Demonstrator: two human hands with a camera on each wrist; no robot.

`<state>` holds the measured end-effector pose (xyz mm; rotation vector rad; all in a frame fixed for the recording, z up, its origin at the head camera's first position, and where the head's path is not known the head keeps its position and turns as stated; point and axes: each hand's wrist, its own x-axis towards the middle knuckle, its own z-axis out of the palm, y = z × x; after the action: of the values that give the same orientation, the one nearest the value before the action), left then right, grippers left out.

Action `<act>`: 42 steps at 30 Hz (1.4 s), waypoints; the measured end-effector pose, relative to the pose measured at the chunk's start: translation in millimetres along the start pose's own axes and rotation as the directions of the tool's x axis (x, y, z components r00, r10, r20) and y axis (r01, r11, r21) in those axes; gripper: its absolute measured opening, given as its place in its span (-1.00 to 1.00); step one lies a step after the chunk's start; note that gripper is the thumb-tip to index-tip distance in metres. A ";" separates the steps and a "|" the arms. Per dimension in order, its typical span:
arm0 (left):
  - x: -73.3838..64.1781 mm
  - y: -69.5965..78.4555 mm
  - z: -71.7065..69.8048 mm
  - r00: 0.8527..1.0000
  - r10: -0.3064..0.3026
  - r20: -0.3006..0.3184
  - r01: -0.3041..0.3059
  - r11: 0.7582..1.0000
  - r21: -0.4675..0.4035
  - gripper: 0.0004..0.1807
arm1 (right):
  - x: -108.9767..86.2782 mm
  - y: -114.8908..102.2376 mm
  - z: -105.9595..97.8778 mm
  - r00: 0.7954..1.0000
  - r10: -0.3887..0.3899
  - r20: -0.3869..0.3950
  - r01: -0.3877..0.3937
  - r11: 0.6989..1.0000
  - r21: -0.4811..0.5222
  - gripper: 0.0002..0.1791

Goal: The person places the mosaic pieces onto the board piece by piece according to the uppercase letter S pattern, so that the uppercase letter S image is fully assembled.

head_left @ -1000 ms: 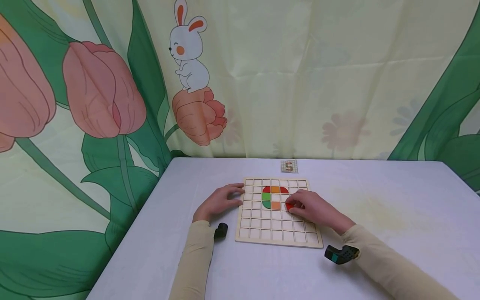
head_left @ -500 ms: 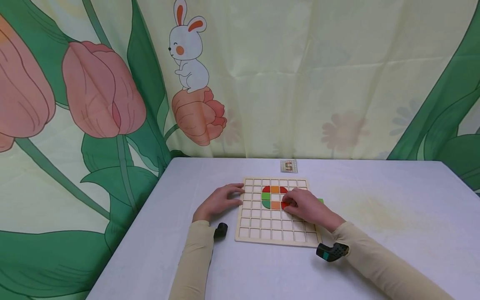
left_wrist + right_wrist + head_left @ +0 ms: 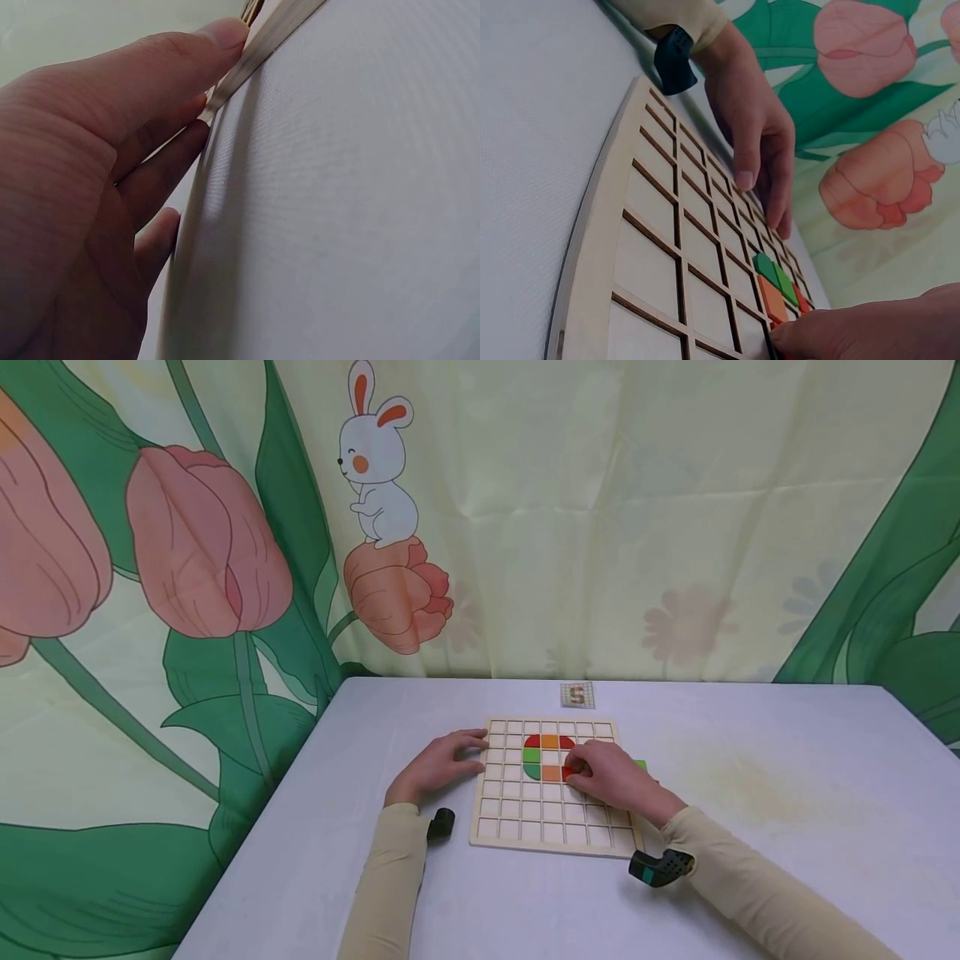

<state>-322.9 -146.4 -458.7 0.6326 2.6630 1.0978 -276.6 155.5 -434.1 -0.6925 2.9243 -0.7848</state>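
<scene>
A wooden grid board lies on the table. My left hand is at its left edge, fingers loosely extended; in the left wrist view the thumb touches the wooden side. My right hand has its thumb and curled fingers on a red tile, beside a salmon-orange tile, and partly hides it. Other tiles sit in the cells: a dark green rounded one, a light green square, a red rounded one, an orange square and another red one.
A small picture card lies behind the board. Just past the board's right side, a light green piece peeks out behind my right hand. A printed curtain with tulips and a rabbit hangs behind the white table.
My right hand has moved left, bringing the red tile up against the salmon-orange one. The light green piece at the right has come into view. My left hand stays in place.
</scene>
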 end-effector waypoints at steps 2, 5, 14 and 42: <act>0.0 -0.3 0.3 1.000 0.005 0.000 -0.005 1.000 -0.001 -0.56 | -0.3 -0.5 0.2 1.000 0.010 0.003 -0.010 1.000 0.008 -0.84; 0.0 -1.1 0.9 1.000 0.006 -0.001 -0.006 1.000 -0.004 -0.56 | -1.1 -1.0 0.2 1.000 0.012 0.004 -0.012 1.000 0.011 -0.84; 0.7 -0.5 1.0 1.000 -0.009 -0.001 0.009 1.000 0.009 -0.55 | -0.3 -0.4 -0.3 1.000 -0.004 -0.007 0.004 1.000 0.006 -0.86; -3.1 4.6 0.1 1.000 0.003 -0.005 -0.003 1.000 0.014 -0.55 | -72.3 97.5 -61.8 0.961 0.277 -0.029 -0.276 0.961 0.035 -0.54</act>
<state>-318.7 -144.9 -455.5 0.6380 2.6765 1.0840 -260.6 290.7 -433.1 -0.2599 2.9391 -0.8148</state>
